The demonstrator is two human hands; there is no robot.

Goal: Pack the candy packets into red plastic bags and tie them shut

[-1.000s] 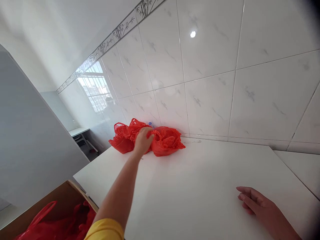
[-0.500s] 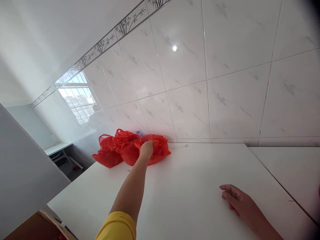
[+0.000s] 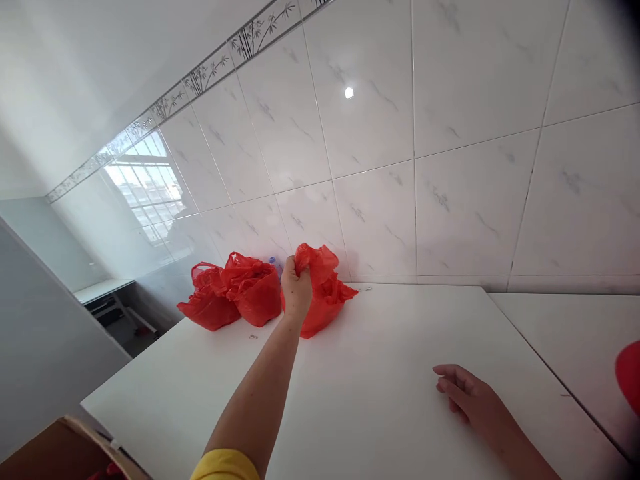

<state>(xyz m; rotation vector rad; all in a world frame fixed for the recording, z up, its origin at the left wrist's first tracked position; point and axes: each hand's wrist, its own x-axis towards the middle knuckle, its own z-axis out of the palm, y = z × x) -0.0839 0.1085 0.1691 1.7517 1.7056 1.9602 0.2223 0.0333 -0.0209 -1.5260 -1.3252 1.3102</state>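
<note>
Head view: left hand (image 3: pixel 296 292) at the back edge of the white surface (image 3: pixel 380 380), fingers (image 3: pixel 299 272) curled shut around the gathered top of a red plastic bag (image 3: pixel 324 313), with a tuft of film bunched up above the fist. Bag body slumped down and to the right of the fist, its long axis apparently running from the surface up into the grip, though the crumpled film makes that hard to judge. Left hand far nearer to that bag than the right hand (image 3: pixel 470 397), resting well apart toward the front right of the surface, its fingers loosely curved and open, with nothing in hold. Just left of the fist, a second red bag (image 3: pixel 256 297) touching a third red bag (image 3: pixel 207 307). Behind them, a blue-capped bottle (image 3: pixel 274 265), mostly hidden. Along the back edge, a marbled tile wall (image 3: pixel 380 200). Beyond the front left corner, a cardboard box (image 3: pixel 60 453). At the right frame edge, a blurred red object (image 3: pixel 629 377), too cut off to name.
</note>
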